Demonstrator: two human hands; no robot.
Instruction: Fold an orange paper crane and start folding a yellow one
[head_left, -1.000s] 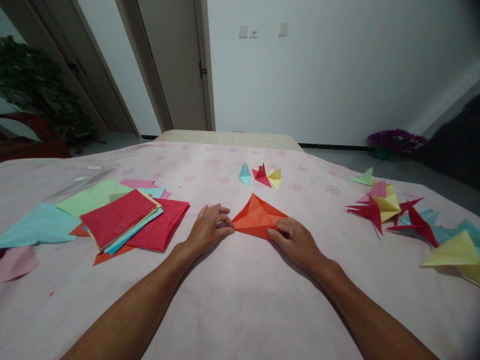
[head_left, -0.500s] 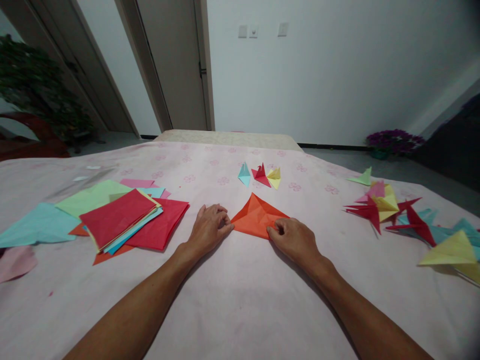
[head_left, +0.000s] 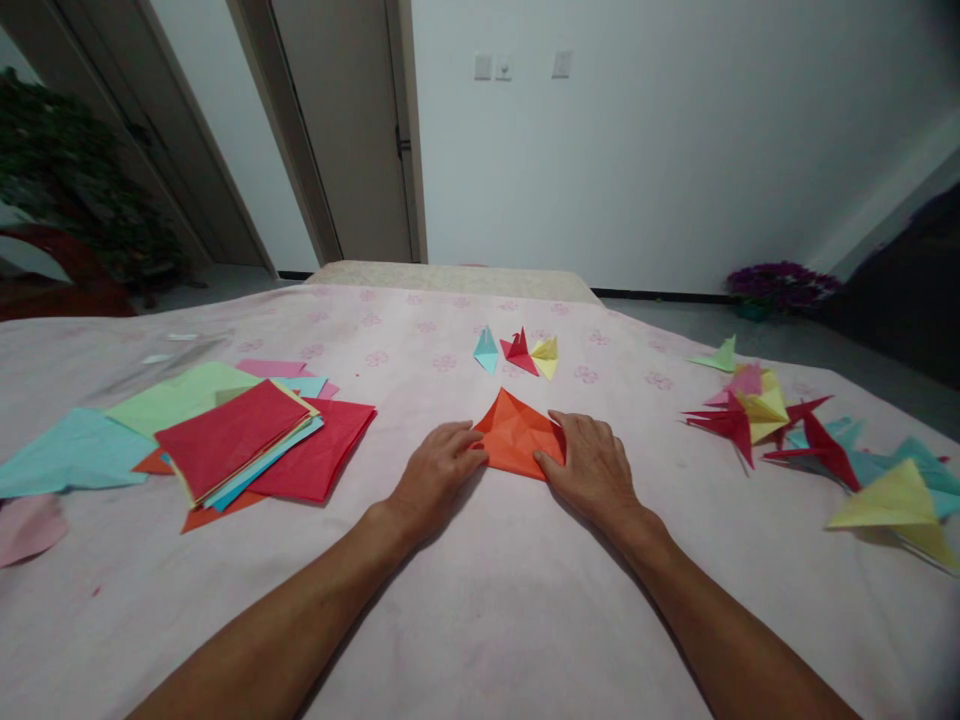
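An orange sheet of origami paper (head_left: pixel 519 437), folded to a triangle with its point away from me, lies on the tablecloth between my hands. My left hand (head_left: pixel 442 470) grips its left corner, thumb and fingers together. Over the right corner lies my right hand (head_left: pixel 596 465), thumb on the near edge and fingers on top, closed on the paper. Both side corners are hidden under the hands. Just beyond the sheet stand a small light-blue folded piece (head_left: pixel 486 351), a red paper crane (head_left: pixel 520 352) and a yellow folded piece (head_left: pixel 546 356).
To the left lie a stack of coloured paper (head_left: pixel 236 440), a light-blue sheet (head_left: pixel 75 452) and a green sheet (head_left: pixel 184 400). Several folded paper figures, among them a yellow one (head_left: pixel 889 505) and a red one (head_left: pixel 821 450), lie at the right. A pink flowered tablecloth (head_left: pixel 480 620) covers the table.
My left hand has slid right onto the paper's left corner. My right hand has gone from a pinch on the near edge to fingers laid over the right corner.
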